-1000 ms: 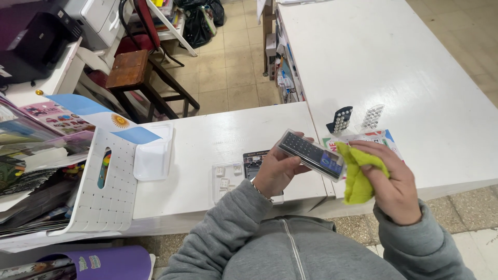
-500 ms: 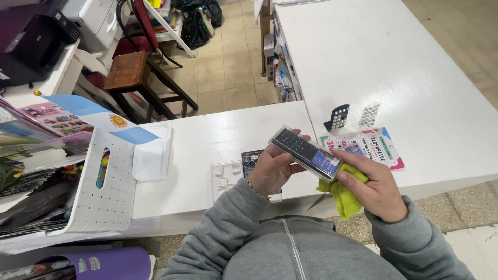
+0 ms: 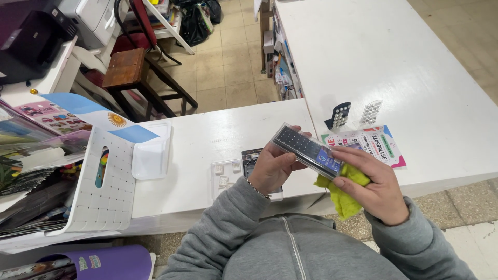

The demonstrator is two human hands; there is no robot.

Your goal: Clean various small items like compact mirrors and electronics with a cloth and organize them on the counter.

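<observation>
Your left hand (image 3: 275,168) grips the long clear case (image 3: 307,151) of dark studs from below, holding it tilted above the white worktop (image 3: 207,140) edge. Your right hand (image 3: 376,186) pinches the case's near end with the fingers while clutching a yellow cloth (image 3: 345,194) beneath the palm. A printed card (image 3: 381,148) lies just beyond.

White counters (image 3: 394,67) meet in a corner over a beige tiled floor (image 3: 228,67). A brown wooden stool (image 3: 127,70) stands behind them, evenly lit.
</observation>
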